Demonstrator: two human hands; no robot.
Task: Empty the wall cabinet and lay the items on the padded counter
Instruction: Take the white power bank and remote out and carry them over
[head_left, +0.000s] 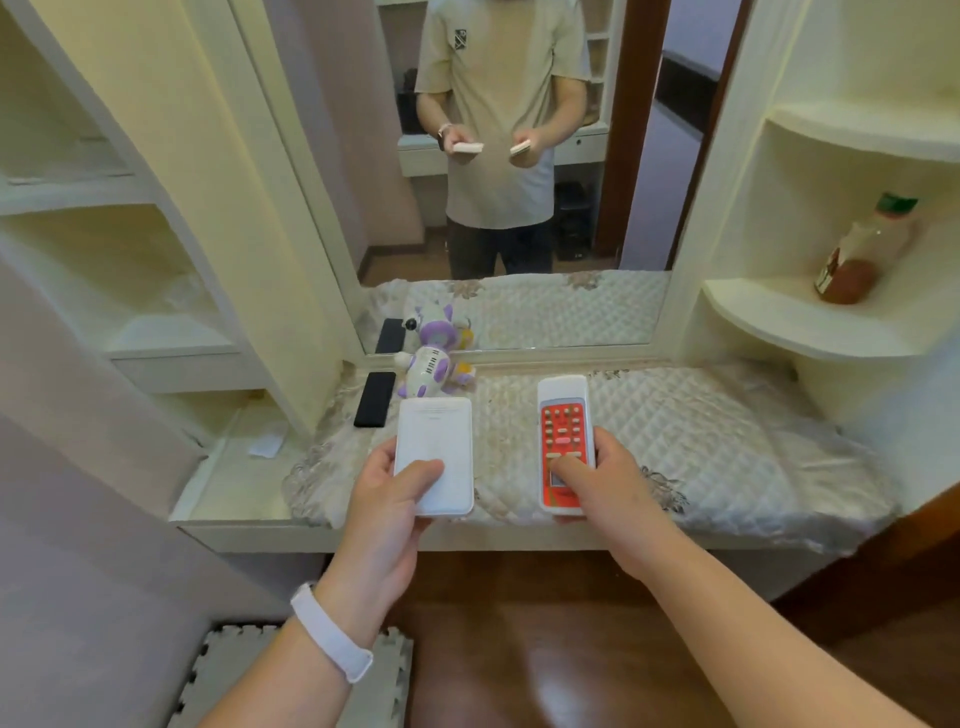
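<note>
- Over the counter's (727, 431) front edge, the left hand (384, 499) grips a white box (435, 447) and the right hand (602, 483) grips a remote (563, 436); neither looks laid down yet.
- Back-left corner: toy (428, 371) and black handset (375, 399) already down.
- Bottle (862, 249) on the right shelf (779, 322) probably remains.

The left grip (384, 514) hides the lower corner of the white box (435, 441), and the fine print near its top is too small to read. The right grip (602, 483) covers the lower buttons of the remote (563, 410). The label of the bottle (857, 254) is blurred.
</note>
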